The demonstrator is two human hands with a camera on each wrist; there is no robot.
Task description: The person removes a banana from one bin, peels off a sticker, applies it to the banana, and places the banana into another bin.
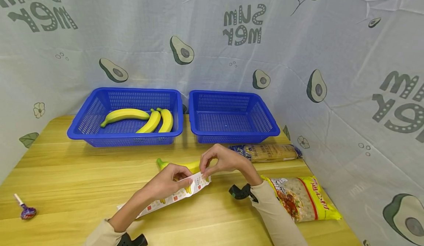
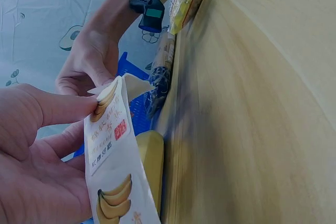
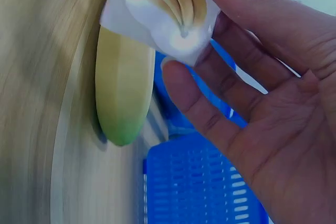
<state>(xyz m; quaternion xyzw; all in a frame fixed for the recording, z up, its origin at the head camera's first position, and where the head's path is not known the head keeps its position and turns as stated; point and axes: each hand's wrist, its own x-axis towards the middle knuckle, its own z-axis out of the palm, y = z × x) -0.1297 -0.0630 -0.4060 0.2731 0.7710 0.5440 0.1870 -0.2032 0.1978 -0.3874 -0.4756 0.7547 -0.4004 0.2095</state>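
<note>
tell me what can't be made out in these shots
- Banana on the table: head view shows only its stem end; both hands and the printed packet cover the rest.
- Packet's small print: too small in the head view, blurred in the left wrist view.
- Long noodle pack: label unreadable in the head view.
- Right hand: its grip on the packet's end is out of focus in the right wrist view.
- Left hand: cut off by the left wrist view's edge.

The head camera looks forward and down from above, far enough to show both hands with the whole table (image 1: 82, 172) behind them. The left wrist camera sits very near the left hand (image 2: 31, 161), facing along the table toward the right hand (image 2: 86, 66). The right wrist camera is close under its own palm. All three views share the printed packet (image 1: 179, 192) and the banana (image 3: 123, 85) beside it.
</note>
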